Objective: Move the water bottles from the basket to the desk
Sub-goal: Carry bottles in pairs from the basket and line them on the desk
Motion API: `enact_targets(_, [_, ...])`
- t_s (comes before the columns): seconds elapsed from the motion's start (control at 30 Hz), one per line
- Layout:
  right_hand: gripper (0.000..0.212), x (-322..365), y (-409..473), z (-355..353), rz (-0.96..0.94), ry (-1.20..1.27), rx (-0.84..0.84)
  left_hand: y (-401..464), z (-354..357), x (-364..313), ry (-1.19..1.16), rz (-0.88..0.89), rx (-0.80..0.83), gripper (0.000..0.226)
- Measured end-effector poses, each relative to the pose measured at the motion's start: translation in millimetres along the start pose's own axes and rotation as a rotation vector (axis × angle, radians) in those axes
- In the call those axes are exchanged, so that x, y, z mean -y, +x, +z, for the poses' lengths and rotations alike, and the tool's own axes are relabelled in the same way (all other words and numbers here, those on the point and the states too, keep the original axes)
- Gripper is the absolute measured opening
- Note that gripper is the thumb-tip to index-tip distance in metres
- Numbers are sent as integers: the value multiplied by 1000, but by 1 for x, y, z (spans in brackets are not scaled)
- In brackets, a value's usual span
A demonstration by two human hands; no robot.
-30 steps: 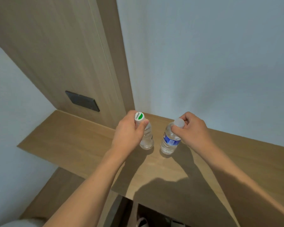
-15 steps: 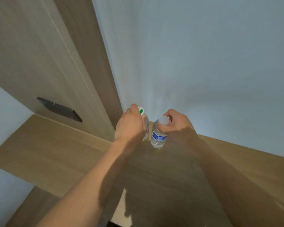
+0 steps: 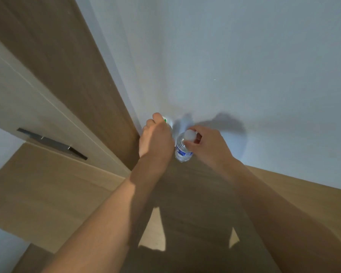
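Two clear water bottles stand at the far back of the wooden desk (image 3: pixel 47 194), close to the white wall. My left hand (image 3: pixel 156 138) grips the bottle with the green-marked cap (image 3: pixel 167 121) near its top and hides most of it. To its right, my right hand (image 3: pixel 205 144) pinches the neck of the blue-labelled bottle (image 3: pixel 182 152) just below its white cap. The two bottles are nearly side by side. The basket is out of view.
A tall wooden panel (image 3: pixel 57 75) rises at the back left and carries a dark rectangular plate (image 3: pixel 51 143). The white wall (image 3: pixel 244 66) closes off the back of the desk. Shadows of my arms fall across the desk's middle.
Both hands have carried the bottles farther back toward the wall and closer together. The camera has moved in over the desk, so its front edge has left the view.
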State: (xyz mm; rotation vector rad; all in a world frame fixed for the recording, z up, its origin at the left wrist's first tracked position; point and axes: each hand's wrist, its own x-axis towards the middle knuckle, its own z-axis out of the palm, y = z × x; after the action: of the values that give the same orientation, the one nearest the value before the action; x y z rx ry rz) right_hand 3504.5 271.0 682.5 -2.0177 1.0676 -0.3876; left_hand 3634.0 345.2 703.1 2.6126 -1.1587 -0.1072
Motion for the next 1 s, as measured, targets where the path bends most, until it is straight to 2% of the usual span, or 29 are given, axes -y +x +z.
enact_targets(0.37, [9, -5, 28, 10, -43, 36, -21, 16, 12, 4, -23, 11, 32, 23])
enact_targets(0.57, [16, -5, 35, 19, -62, 34, -6, 14, 19, 5, 11, -30, 57, 22])
enact_targets(0.8, [16, -2, 39, 22, -76, 33, 19, 17, 18, 5, -12, -88, 85, 37])
enact_targets(1.0, [16, 0, 44, 26, -91, 19, 11, 10, 8, 8, -126, -73, 72, 25])
